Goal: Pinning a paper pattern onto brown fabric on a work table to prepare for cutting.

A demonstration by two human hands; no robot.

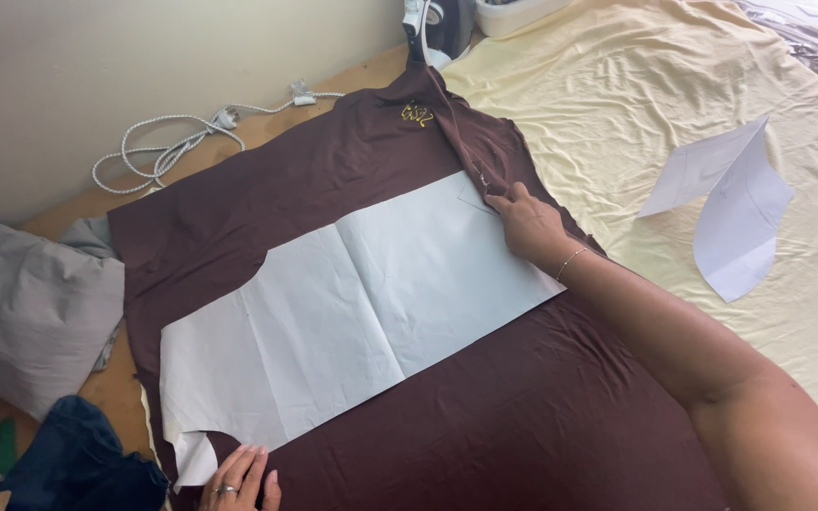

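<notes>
A dark brown garment (485, 416) with a small yellow emblem (417, 114) near its collar lies spread flat on the work surface. A large white paper pattern piece (352, 303) lies on top of it. My right hand (524, 222) rests at the pattern's far right corner, fingertips pinching the brown fabric and paper edge by the collar. My left hand (241, 478), wearing a ring, presses flat on the fabric at the pattern's near left end, beside its curled corner (193, 458).
A pale yellow sheet (674, 123) covers the surface to the right, with a smaller white paper piece (726, 208) on it. An iron (425, 28) and its coiled cord (168, 142) sit at the back. Grey cloth (30, 303) and dark blue cloth (78, 464) lie left.
</notes>
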